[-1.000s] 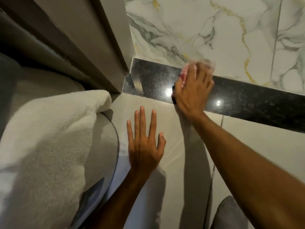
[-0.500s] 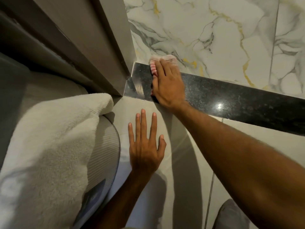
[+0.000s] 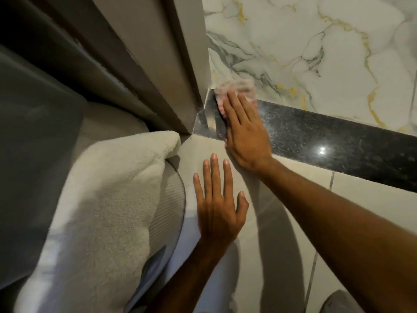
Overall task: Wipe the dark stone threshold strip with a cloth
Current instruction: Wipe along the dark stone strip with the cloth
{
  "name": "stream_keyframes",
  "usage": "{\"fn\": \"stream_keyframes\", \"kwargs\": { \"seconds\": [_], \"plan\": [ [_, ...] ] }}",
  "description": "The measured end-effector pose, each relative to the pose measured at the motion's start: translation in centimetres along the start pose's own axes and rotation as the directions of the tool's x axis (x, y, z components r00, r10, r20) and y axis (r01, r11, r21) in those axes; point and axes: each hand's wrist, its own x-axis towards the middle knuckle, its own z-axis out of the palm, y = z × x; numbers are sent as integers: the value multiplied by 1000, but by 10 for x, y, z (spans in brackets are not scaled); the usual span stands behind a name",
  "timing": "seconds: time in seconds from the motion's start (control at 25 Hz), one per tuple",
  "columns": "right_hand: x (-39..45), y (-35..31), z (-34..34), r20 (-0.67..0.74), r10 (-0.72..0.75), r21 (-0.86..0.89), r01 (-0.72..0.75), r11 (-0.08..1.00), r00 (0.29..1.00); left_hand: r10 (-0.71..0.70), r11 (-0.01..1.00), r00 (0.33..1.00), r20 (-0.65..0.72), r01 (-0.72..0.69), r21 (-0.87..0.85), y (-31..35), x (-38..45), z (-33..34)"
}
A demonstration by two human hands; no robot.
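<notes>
The dark speckled stone threshold strip (image 3: 327, 141) runs from the door frame at the centre down to the right edge. My right hand (image 3: 246, 134) lies flat on its left end, pressing a pink-and-white cloth (image 3: 234, 89) onto the stone; the cloth is blurred and mostly hidden under my fingers. My left hand (image 3: 217, 204) rests flat, fingers spread, on the pale floor tile just in front of the strip, holding nothing.
A grey door frame (image 3: 180, 64) meets the strip's left end. White marble tile with gold veins (image 3: 316, 53) lies beyond the strip. A thick white towel (image 3: 101, 211) over a ribbed round object fills the left side. Pale floor tiles (image 3: 282, 245) lie under my arms.
My right hand slid the cloth leftward along the strip, from near its middle to the end at the door frame. My left hand stayed planted on the floor tile.
</notes>
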Motion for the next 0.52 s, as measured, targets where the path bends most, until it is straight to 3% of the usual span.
{"fn": "stream_keyframes", "kwargs": {
  "seconds": [0.12,0.16,0.28,0.32,0.4,0.52],
  "plan": [
    [-44,25,9,39,-173,-46,175,984,984,-39,999,999,12,39,-20,3,2,-2],
    [-41,26,11,21,-164,-49,165,985,986,-41,999,999,18,42,-19,3,2,-2],
    [1,-9,16,-92,153,20,-152,988,984,-29,999,999,29,30,-14,2,3,0],
    [10,-22,17,-75,184,29,-182,983,980,-39,998,999,20,40,-42,3,3,0],
    [2,-34,21,5,65,23,-66,998,998,-57,993,998,4,57,-104,2,3,-4],
    [-24,6,11,92,-170,41,167,985,981,-22,999,999,48,24,-44,6,2,-13]
  ]
}}
